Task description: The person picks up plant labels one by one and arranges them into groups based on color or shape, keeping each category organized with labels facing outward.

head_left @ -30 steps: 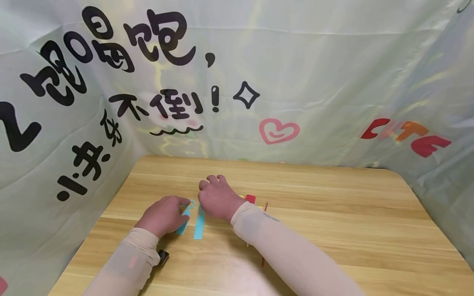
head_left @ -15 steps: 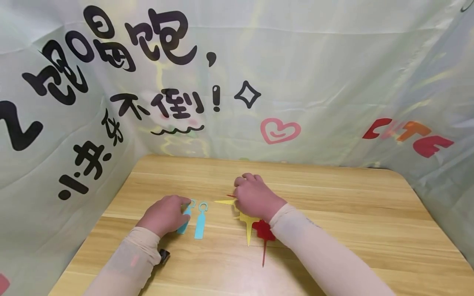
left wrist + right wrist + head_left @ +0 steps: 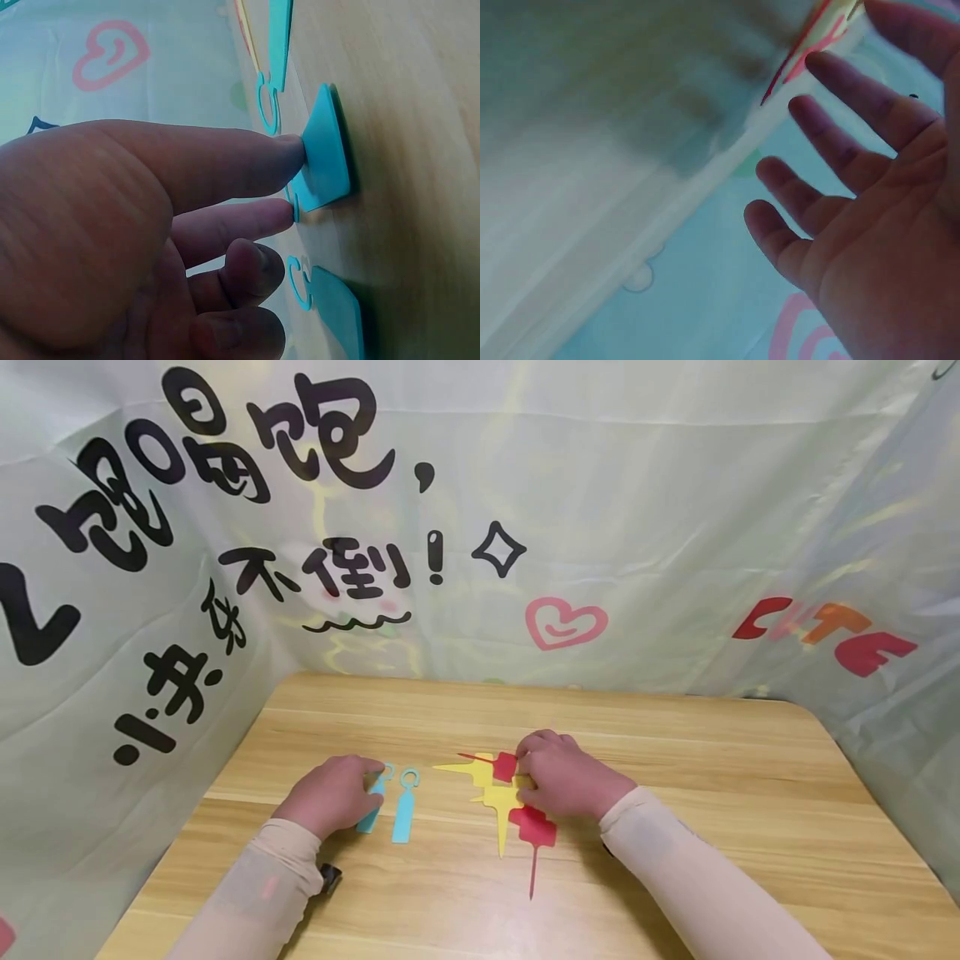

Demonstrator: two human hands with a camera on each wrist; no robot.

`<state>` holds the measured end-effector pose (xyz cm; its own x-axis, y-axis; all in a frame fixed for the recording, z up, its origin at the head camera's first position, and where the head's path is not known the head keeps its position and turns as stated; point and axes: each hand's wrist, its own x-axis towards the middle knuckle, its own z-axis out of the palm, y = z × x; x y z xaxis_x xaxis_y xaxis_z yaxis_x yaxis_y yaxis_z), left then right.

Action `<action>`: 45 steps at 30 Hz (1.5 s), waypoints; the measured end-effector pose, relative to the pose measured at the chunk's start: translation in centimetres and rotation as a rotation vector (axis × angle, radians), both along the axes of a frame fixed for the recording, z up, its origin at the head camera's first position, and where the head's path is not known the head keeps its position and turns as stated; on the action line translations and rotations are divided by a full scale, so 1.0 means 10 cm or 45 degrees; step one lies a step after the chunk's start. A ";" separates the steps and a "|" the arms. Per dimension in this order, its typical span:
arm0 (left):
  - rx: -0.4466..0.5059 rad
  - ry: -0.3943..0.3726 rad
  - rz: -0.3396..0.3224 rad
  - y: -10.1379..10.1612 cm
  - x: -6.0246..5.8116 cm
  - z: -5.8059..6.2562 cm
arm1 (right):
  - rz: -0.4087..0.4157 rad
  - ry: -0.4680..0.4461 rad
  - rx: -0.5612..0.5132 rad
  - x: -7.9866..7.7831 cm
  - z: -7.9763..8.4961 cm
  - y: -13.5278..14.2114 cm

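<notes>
No container is showing on the wooden table (image 3: 675,827). The left hand (image 3: 330,795) is lying over a blue tag (image 3: 372,802), two extended fingertips (image 3: 289,150) pressing its raised edge; a second blue tag (image 3: 405,806) is lying just right. The right hand (image 3: 566,774), fingers loosely spread, is resting at the red and yellow picks (image 3: 510,802), gripping nothing visibly. The right wrist view is blurring badly, and the hand is hiding part of the pile.

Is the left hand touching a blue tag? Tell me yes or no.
Yes: in the left wrist view the left hand presses its fingertips against the edge of a blue tag lying on the table.
</notes>
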<state>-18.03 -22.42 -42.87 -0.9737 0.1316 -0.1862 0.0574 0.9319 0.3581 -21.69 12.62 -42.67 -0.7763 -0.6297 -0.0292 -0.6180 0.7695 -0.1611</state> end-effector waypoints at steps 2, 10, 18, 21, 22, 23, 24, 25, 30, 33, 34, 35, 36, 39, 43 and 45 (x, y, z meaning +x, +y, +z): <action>0.002 -0.002 -0.002 0.00 0.00 0.00 | 0.032 -0.001 -0.004 0.03 -0.03 0.01; 0.001 -0.006 0.002 0.00 0.00 0.00 | 0.088 0.068 0.011 0.10 -0.05 -0.01; -0.011 -0.011 0.001 -0.01 0.00 0.00 | 0.149 0.055 -0.001 0.10 -0.06 -0.02; -0.011 -0.011 -0.002 -0.01 0.00 0.01 | 0.175 0.065 0.012 0.10 -0.06 -0.03; -0.010 -0.010 -0.002 0.00 0.01 0.01 | 0.184 0.072 0.018 0.10 -0.05 -0.04; -0.010 -0.011 -0.002 0.00 0.01 0.01 | 0.194 0.082 0.025 0.10 -0.05 -0.04; -0.009 -0.011 -0.001 0.00 0.01 0.02 | 0.202 0.093 0.030 0.10 -0.05 -0.04; -0.008 -0.013 0.000 0.00 0.01 0.02 | 0.209 0.104 0.034 0.10 -0.05 -0.05; -0.015 -0.018 0.001 0.02 0.01 0.03 | 0.215 0.127 0.003 0.12 -0.03 -0.08; -0.018 -0.022 0.003 0.02 0.01 0.04 | 0.220 0.102 -0.020 0.13 -0.02 -0.10; -0.018 -0.023 0.000 0.01 0.01 0.04 | 0.225 0.092 -0.023 0.13 -0.03 -0.10; -0.018 -0.024 -0.003 0.01 0.01 0.04 | 0.229 0.089 -0.012 0.12 -0.03 -0.11; -0.017 -0.025 -0.006 0.01 0.01 0.04 | 0.233 0.087 -0.003 0.12 -0.03 -0.12; -0.016 -0.027 -0.013 0.01 0.01 0.04 | 0.246 0.085 0.025 0.11 -0.03 -0.14; -0.015 -0.032 -0.002 0.01 0.00 0.03 | 0.256 0.087 0.042 0.11 -0.03 -0.15; -0.015 -0.033 0.002 0.00 0.00 0.02 | 0.269 0.096 0.040 0.11 -0.03 -0.15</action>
